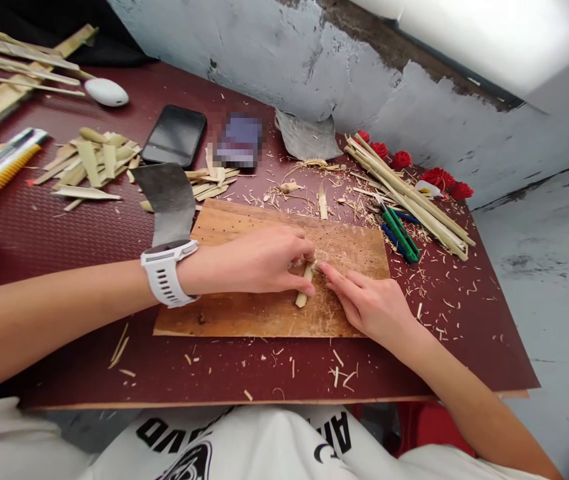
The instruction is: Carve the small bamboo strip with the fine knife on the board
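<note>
On the brown wooden board (244,227) lies a short pale strip of split plant stalk (304,293), angled away from me. My left hand (264,260), with a white watch (169,270) at its wrist, grips the strip between thumb and fingers. From the other side, my right hand (369,300) brings its index fingertip against the strip's far end. Its other fingers are curled together over the board, and their undersides are hidden. Whether anything small is pinched there I cannot make out.
A green utility knife (398,233) lies right of the board beside long stalks (409,197) and red flowers (437,178). Cut strips (97,160), a phone (174,135), curled grey sandpaper-like sheets (172,203) and a yellow cutter (4,167) lie leftward. Shavings litter the dark red table (264,373).
</note>
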